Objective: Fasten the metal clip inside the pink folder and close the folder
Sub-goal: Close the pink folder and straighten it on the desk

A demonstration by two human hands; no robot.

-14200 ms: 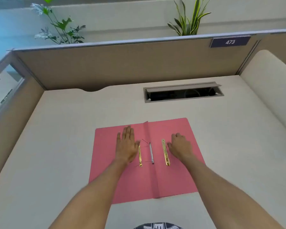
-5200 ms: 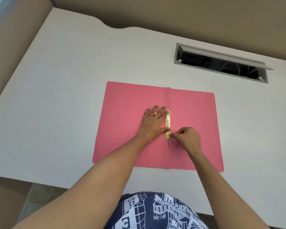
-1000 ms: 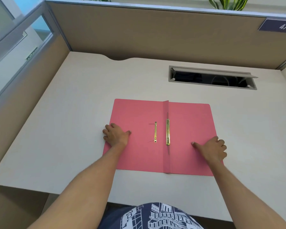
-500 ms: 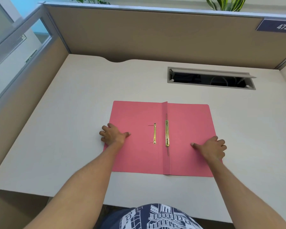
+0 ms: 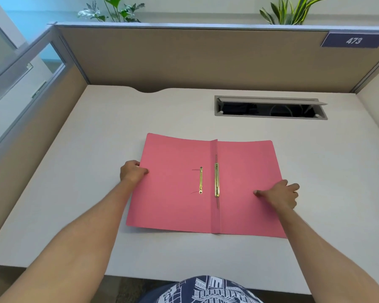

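Our left hand [image 5: 133,173] has just shifted from the left cover to pinch the folder's [image 5: 245,171] nine-o'clock edge, seemingly starting the close. The clip [image 5: 216,179] lies fastened along the spine at mid-tabletop [image 5: 96,149], while our right hand [image 5: 280,194] rests loosely open, holding nothing, at three o'clock.

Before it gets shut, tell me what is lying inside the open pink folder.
Inside the pink folder lie two gold metal strips: a short one on the left flap and a longer one beside the centre fold. No paper shows. The right hand covers a small part of the right flap.
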